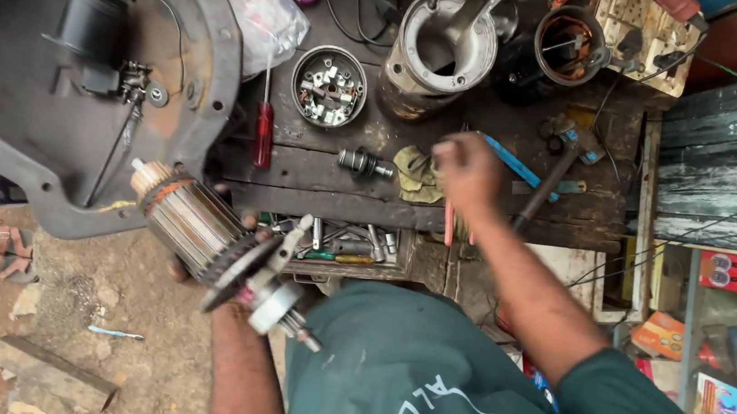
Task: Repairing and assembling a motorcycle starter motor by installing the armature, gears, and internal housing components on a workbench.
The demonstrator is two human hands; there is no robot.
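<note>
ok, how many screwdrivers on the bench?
1 clearly: a red-handled screwdriver lying upright-in-frame on the bench, between the plastic bag and the round tin of small parts. The open drawer below holds jumbled tools; more may be hidden there.

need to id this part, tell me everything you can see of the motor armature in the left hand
The motor armature is a ribbed, copper-brown cylinder with a pale commutator end pointing up-left. Toward the person it carries a dark toothed disc, a metal lever and a silvery drive gear on a shaft. It looks worn and greasy. It lies tilted, off the bench, above the dirt floor, held from below in the left hand.
</note>
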